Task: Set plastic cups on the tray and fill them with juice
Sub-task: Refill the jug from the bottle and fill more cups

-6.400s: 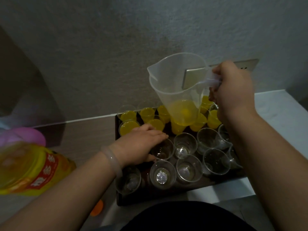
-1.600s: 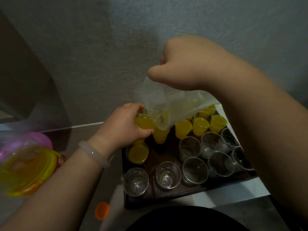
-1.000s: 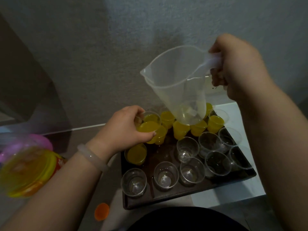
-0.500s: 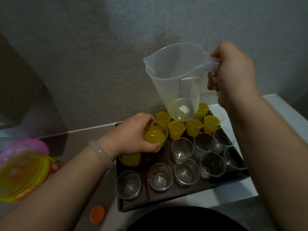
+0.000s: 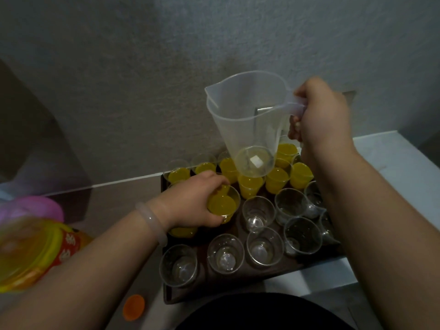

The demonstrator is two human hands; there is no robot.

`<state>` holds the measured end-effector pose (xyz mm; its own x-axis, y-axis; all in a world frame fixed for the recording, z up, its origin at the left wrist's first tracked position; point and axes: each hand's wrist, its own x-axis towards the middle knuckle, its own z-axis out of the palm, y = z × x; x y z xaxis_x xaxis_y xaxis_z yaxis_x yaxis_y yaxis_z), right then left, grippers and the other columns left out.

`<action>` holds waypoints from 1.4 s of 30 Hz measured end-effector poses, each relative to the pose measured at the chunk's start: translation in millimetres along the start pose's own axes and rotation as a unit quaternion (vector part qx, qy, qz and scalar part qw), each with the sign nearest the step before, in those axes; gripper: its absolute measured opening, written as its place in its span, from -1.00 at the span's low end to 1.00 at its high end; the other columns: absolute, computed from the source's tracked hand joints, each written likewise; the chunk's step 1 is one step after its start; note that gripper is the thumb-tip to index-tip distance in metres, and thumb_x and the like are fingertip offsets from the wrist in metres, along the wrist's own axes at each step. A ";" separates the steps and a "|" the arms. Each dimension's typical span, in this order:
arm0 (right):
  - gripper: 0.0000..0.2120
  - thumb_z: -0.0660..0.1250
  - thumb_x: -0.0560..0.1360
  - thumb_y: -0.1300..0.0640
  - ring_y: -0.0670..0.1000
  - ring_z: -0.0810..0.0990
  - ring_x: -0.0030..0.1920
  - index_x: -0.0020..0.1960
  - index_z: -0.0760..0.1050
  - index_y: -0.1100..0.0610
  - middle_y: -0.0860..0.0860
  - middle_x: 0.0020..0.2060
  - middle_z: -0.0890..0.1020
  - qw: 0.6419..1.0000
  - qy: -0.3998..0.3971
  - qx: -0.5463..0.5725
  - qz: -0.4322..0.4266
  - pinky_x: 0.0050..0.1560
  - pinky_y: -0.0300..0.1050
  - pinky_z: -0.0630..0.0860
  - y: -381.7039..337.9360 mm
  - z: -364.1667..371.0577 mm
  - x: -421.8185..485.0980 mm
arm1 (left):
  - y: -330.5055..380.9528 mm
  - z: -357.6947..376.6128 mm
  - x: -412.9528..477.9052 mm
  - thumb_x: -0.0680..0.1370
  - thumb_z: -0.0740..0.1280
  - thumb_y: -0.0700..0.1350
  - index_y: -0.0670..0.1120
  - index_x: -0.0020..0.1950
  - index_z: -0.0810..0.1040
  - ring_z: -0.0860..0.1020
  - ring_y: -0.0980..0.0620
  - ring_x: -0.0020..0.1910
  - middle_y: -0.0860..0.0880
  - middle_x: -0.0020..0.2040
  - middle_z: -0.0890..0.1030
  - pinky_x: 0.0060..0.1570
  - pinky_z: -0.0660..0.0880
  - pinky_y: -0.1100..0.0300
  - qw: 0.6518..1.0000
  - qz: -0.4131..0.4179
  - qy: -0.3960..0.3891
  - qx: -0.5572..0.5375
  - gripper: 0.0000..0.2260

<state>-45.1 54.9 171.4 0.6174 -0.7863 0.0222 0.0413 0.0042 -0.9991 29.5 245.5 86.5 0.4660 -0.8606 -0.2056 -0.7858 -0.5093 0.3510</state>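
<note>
- The juice bottle (image 5: 31,253) is far left. The jug will need more from it.
- The left grip (image 5: 192,201) is curled round a full cup (image 5: 222,204) at the tray (image 5: 202,292). Set it down slowly and straight.
- Empty cups (image 5: 258,214) fill the near rows. Don't bump them.
- The right grip (image 5: 321,117) is closed round the handle of the jug (image 5: 247,120), up over the back cups. It looks empty.

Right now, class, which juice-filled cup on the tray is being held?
The filled cup next to the empty cups, gripped by the left hand; no hand grips any other filled cup. The right hand holds the pitcher.
</note>
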 end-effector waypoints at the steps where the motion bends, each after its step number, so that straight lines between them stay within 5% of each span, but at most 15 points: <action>1: -0.81 0.20 0.24 0.02 0.02 0.25 -0.49 -0.51 0.32 0.05 0.03 -0.55 0.33 1.000 -0.001 0.003 0.001 -0.41 -0.08 0.22 1.6 0.6 0.1 | -1.1 1.5 0.4 0.36 0.48 0.11 0.07 0.45 0.25 0.38 0.13 0.26 0.11 0.33 0.33 0.24 0.40 0.20 1.000 0.002 -0.005 0.004 -0.28; 5: -0.71 0.20 0.28 0.05 -0.02 0.25 -0.54 -0.59 0.33 0.07 -0.01 -0.58 0.33 1.000 -0.012 0.015 0.003 -0.47 -0.19 0.21 7.7 3.3 -0.9 | -6.0 7.1 2.8 0.36 0.47 0.14 0.07 0.45 0.25 0.31 0.11 0.33 0.11 0.35 0.34 0.28 0.37 0.19 0.998 0.034 -0.009 0.057 -0.28; 9: -0.71 0.19 0.44 0.14 -0.05 0.25 -0.55 -0.46 0.31 0.08 0.00 -0.56 0.31 1.000 -0.021 0.019 0.000 -0.50 -0.22 0.22 12.0 4.5 -2.6 | -8.3 10.4 6.6 0.37 0.45 0.14 0.08 0.45 0.26 0.25 0.09 0.33 0.11 0.35 0.36 0.26 0.39 0.09 0.991 0.058 -0.025 0.116 -0.30; 25: -0.66 0.20 0.35 0.08 -0.03 0.26 -0.52 -0.59 0.31 0.03 -0.01 -0.55 0.34 1.000 -0.027 0.004 0.005 -0.43 -0.13 0.22 15.8 9.0 -7.9 | -16.9 17.8 10.3 0.42 0.42 0.10 0.13 0.50 0.17 0.20 0.07 0.33 0.14 0.41 0.28 0.25 0.29 0.19 0.980 0.095 -0.061 0.161 -0.29; 42: -0.76 0.17 0.28 0.00 0.02 0.32 -0.45 -0.53 0.35 0.05 0.12 -0.44 0.41 1.000 -0.015 -0.007 -0.012 -0.38 -0.05 0.26 14.3 19.1 -23.3 | -13.1 19.1 1.1 0.46 0.43 0.03 0.12 0.52 0.15 0.12 0.09 0.43 0.20 0.48 0.24 0.40 0.21 0.15 0.995 0.051 -0.049 0.073 -0.29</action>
<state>-43.9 85.1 157.3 0.6398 -0.7671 0.0465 0.0453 -0.0228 -0.9987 32.5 251.1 64.3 0.3445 -0.9002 -0.2663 -0.8813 -0.4078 0.2389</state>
